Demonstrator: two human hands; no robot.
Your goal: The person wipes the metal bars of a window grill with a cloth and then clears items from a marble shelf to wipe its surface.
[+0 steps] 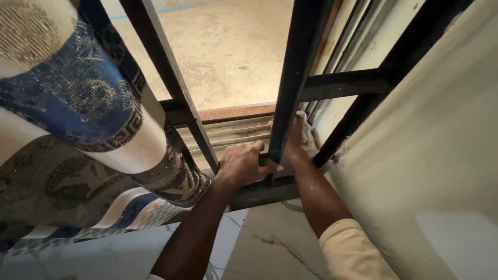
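Window-track grooves [233, 132] at the foot of the black metal grille [290, 78] are being wiped with a pale cloth [307, 136], which is pressed against the right end of the sill, close to the white wall [430, 155]. The cloth is held bunched under the right hand [294, 141], reached through between the bars; how tightly the fingers are closed cannot be told, since an upright bar hides them. The left hand [244, 165] is curled over the lower crossbar [264, 189] as a brace. The step would be judged best done by keeping the cloth folded to a narrow edge and drawing it along each groove, with the brace kept firm. The patterned curtain [78, 114] hangs at the left, clear of both hands, above the marble floor [270, 243].
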